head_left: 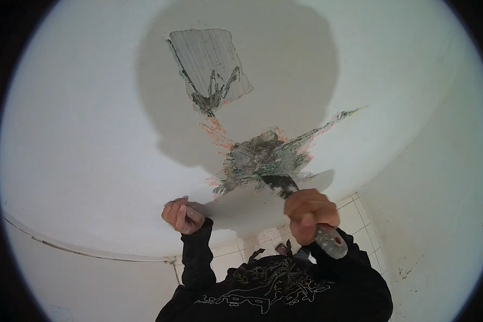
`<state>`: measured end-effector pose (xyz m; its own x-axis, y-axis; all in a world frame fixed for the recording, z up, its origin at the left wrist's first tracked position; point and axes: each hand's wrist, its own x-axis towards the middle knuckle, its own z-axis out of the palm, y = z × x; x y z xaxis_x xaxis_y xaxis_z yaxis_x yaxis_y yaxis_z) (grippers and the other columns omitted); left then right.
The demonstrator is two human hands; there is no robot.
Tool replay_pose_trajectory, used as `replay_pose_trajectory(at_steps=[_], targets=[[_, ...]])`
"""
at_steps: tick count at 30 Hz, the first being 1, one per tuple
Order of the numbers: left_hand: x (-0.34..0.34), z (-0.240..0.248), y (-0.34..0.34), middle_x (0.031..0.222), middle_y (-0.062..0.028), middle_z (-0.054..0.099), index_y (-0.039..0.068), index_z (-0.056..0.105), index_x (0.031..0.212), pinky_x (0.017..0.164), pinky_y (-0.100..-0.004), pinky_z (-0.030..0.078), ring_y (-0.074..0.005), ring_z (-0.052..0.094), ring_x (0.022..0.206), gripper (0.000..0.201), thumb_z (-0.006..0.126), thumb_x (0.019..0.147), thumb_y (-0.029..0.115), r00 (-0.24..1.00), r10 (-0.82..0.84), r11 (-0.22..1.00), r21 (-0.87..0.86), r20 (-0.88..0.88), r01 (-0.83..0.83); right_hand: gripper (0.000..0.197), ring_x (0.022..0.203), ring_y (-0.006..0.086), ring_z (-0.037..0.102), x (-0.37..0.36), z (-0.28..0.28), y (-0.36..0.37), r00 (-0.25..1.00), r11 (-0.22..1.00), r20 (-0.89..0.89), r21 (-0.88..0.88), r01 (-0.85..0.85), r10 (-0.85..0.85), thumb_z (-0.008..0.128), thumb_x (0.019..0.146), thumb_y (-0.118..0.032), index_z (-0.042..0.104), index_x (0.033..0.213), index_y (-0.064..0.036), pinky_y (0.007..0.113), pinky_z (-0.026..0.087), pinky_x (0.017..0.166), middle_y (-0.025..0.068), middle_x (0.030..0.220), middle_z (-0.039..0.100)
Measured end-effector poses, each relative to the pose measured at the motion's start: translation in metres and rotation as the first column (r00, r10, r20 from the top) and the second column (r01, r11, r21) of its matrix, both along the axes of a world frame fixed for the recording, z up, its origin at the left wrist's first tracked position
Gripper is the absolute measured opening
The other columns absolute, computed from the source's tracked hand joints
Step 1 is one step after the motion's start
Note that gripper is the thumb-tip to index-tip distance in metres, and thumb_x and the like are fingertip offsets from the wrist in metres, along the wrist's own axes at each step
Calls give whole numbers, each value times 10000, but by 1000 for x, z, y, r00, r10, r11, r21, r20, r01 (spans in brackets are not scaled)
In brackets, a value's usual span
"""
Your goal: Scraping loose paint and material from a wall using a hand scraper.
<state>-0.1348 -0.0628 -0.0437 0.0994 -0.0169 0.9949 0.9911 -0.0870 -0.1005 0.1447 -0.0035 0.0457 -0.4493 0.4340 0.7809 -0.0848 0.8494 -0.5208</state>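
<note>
My right hand (311,214) is wrapped round the pale, spattered handle of a putty knife (282,185). The dark blade, smeared with white, points up and to the left, and its edge meets the lower part of a rough grey-green damaged patch (257,158) on the white wall. Lower left of that patch, my left hand (183,214) is curled into a loose fist close to the wall; nothing shows sticking out of it. Higher up is a second bare area (206,61), grey and ridged, with dark broken edges.
Orange-red marks (216,131) run between the two damaged areas. A dark gouge (343,115) stretches to the upper right. White floor tiles (354,220) show below, beside a side wall (424,214) at right. A thin pale strip (86,249) lines the wall's lower left edge.
</note>
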Motion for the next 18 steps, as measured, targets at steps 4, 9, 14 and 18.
replay_pose_trajectory(at_steps=[4,9,14,18], targets=[[1,-4,2,854,-102,573,88,442,1099,693,-372,427,-226,475,784,247,435,854,57,1000,3,1000,-9,19,-3,218,387,190,439,-4,4,2,808,942,-496,68,-329,318,462,886,-125,368,705,-47,325,402,374,69,506,433],[2,-1,4,864,-102,572,89,433,1115,708,-369,419,-227,476,790,260,436,856,68,999,-28,999,-41,20,29,321,474,156,529,-25,-6,4,916,893,-390,-440,-90,-100,519,876,-145,454,585,-26,276,446,476,86,558,548],[3,-3,5,847,-97,580,96,431,1124,735,-380,408,-235,486,797,268,438,856,78,1000,8,999,-31,19,-8,213,486,142,527,-28,-10,2,672,922,-734,-187,-338,97,515,876,-132,458,696,-34,268,422,467,89,580,557],[1,-2,1,854,-96,580,103,433,1124,737,-381,409,-235,488,795,267,435,857,92,1000,11,1000,-28,22,-10,346,481,174,523,-12,-7,4,984,899,3,-405,165,-180,481,884,-182,510,560,-66,289,403,462,91,582,549]])
